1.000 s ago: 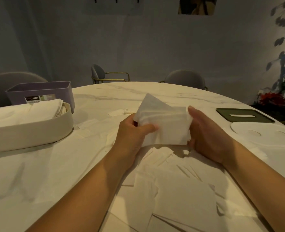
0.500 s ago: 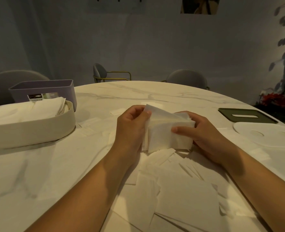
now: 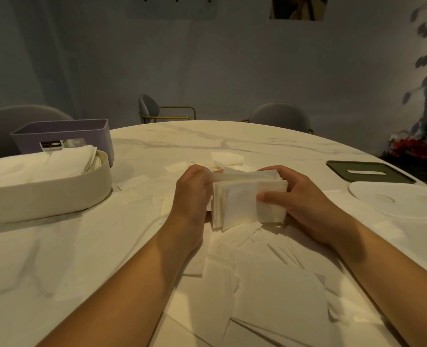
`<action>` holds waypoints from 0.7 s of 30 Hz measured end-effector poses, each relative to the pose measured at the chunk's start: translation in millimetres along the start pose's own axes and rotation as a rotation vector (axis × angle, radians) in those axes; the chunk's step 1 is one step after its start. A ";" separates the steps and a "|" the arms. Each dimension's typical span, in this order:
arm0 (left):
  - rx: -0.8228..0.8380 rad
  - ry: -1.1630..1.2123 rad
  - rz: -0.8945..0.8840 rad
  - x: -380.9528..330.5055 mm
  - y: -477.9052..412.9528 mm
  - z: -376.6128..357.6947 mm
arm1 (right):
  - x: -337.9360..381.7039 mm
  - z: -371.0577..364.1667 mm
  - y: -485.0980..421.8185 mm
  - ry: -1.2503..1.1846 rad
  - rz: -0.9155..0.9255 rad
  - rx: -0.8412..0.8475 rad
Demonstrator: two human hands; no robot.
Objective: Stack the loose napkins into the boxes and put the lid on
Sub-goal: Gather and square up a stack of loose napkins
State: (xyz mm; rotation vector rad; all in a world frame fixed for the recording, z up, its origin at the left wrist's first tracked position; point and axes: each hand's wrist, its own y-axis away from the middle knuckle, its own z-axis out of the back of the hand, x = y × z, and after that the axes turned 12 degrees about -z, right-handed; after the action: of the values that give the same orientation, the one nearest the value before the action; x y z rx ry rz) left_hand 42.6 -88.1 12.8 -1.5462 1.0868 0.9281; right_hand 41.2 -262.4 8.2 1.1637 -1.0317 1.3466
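Nearest the body, loose white paper napkins litter the marble worktop. Just beyond, left hand and right hand grip a squared white napkin stack, one at each end. Far left, nearer the left hand, lies the part-filled beige oval box.

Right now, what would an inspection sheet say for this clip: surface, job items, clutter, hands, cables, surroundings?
Surface: pale marble table, round far edge.
Job's things: napkin stack held between both hands; beige box holding napkins; purple box behind it; green lid and white lid lying off, right side.
Clutter: loose napkins scattered under and in front of the hands.
Hands: left hand and right hand both grip the stack.
Cables: nothing seen.
Surroundings: grey chairs, dim wall, red flowers at right.
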 end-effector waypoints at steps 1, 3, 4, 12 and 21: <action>-0.001 0.003 0.000 0.0 0.1 -0.2 | -0.1 -0.4 0.2 -0.002 -0.001 -0.007; -0.003 0.007 -0.010 0.3 0.0 -0.8 | 0.5 -0.4 0.8 -0.043 -0.021 -0.012; -0.009 0.005 -0.020 0.5 0.1 -1.0 | 1.0 -0.4 1.1 -0.065 -0.032 -0.011; -0.062 0.046 -0.037 3.2 -5.9 0.5 | 3.2 -2.0 5.8 -0.118 -0.119 0.068; -0.472 0.225 -0.042 1.5 -25.7 19.0 | 8.6 5.8 6.0 -0.116 -0.062 0.075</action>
State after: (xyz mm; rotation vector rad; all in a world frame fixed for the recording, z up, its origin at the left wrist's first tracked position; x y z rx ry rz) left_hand 66.6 -67.0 14.7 -2.0932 1.0299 1.0496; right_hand 35.9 -267.3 17.7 1.3326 -1.0261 1.2901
